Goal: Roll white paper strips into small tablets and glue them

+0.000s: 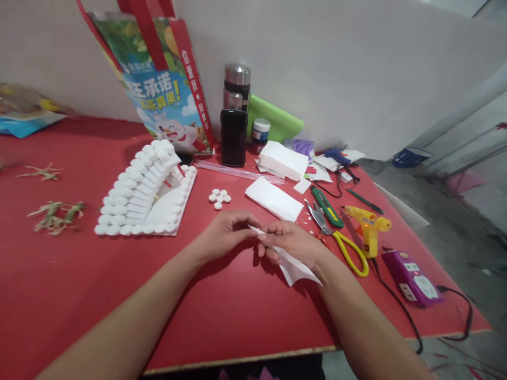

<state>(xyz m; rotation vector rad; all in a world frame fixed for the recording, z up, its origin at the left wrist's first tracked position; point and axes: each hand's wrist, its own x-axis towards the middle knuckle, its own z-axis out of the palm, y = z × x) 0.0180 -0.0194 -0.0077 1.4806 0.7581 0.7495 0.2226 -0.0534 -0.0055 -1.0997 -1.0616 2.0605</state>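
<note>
Both hands meet over the red table, fingers pinched on a sheet of white paper (292, 268). My left hand (226, 236) grips its narrow, rolled or folded upper end with thumb and fingertips. Close against it, my right hand (287, 241) is closed round the same paper, whose loose part hangs below the palm toward the wrist. Just beyond the hands lies a stack of white paper (274, 198). Several white round pieces (218, 198) sit in a small cluster ahead of my left hand. To the left stands a white stepped model (144, 192) edged with similar round pieces.
Right of my hands lie yellow-handled scissors (351, 254), a green utility knife (327, 207), a yellow glue gun (370, 228) and a purple power strip (412, 278) with cables. Behind stand a printed bag (166, 100), a black case (233, 138) and a flask (237, 79). Straw knots (57, 216) lie left.
</note>
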